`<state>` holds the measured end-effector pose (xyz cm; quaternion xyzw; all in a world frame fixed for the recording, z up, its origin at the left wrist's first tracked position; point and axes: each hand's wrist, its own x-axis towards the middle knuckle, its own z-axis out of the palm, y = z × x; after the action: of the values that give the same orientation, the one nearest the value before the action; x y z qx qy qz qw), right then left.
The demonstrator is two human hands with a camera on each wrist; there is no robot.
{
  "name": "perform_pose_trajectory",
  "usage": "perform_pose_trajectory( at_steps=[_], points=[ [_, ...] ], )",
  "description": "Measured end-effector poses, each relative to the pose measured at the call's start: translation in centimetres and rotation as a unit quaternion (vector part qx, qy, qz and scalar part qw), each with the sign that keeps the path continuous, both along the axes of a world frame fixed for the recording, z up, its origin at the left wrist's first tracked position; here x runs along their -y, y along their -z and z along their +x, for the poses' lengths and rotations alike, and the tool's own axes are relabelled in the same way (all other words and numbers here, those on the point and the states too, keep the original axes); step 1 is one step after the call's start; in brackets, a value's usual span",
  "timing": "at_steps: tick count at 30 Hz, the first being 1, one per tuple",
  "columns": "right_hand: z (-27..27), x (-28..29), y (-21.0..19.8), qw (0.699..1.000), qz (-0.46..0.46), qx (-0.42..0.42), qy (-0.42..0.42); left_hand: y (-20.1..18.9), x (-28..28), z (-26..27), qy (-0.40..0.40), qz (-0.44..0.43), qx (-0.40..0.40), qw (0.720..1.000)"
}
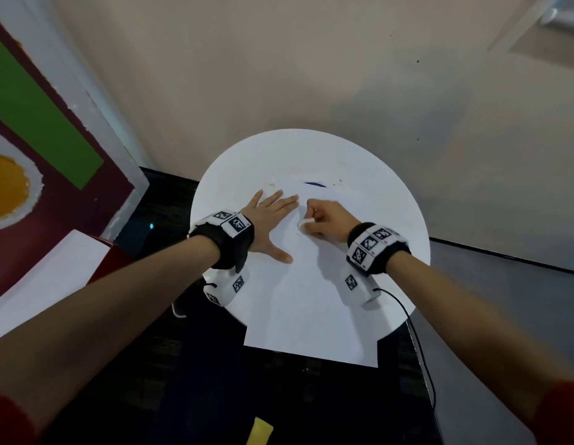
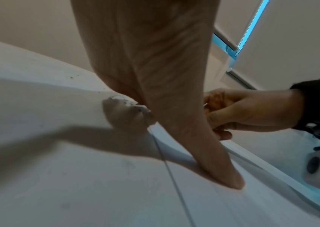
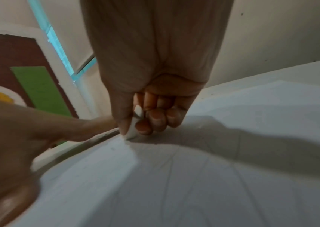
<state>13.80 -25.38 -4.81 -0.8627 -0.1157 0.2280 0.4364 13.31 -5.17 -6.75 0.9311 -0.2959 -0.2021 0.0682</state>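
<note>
A white sheet of paper [image 1: 308, 300] lies on a round white table [image 1: 247, 162], its near corner hanging over the front edge. My left hand [image 1: 269, 216] lies flat on the paper's left part, fingers straight and spread, thumb out toward me. My right hand [image 1: 324, 220] is curled, pinching a small white eraser [image 1: 305, 224] between thumb and fingers, its lower end against the paper. In the right wrist view the eraser [image 3: 134, 127] touches the paper [image 3: 194, 176] beside my left hand [image 3: 19, 138]. In the left wrist view the right hand [image 2: 248, 113] sits past my left thumb.
A dark blue object [image 1: 314, 184] peeks out from under the paper's far edge. A painted board [image 1: 38, 149] in maroon, green and yellow leans at the left. A black cable [image 1: 414, 332] runs off the table's right side. A yellow thing [image 1: 258, 430] lies on the dark floor below.
</note>
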Motion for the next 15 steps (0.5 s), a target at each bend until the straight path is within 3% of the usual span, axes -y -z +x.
perform_pose_trajectory(
  at_steps=[7, 11, 15],
  points=[
    [-2.3, 0.2, 0.0, 0.998, 0.016, -0.042, -0.046, 0.1, 0.0, 0.1, -0.005, 0.009, -0.003, 1.000],
    [-0.8, 0.3, -0.2, 1.000, 0.004, 0.009, 0.001, 0.1, 0.1, 0.1, -0.005, 0.006, -0.003, 1.000],
    [-3.2, 0.4, 0.4, 0.998, -0.019, 0.007, -0.057, 0.1, 0.1, 0.1, -0.005, 0.008, -0.002, 1.000]
  ],
)
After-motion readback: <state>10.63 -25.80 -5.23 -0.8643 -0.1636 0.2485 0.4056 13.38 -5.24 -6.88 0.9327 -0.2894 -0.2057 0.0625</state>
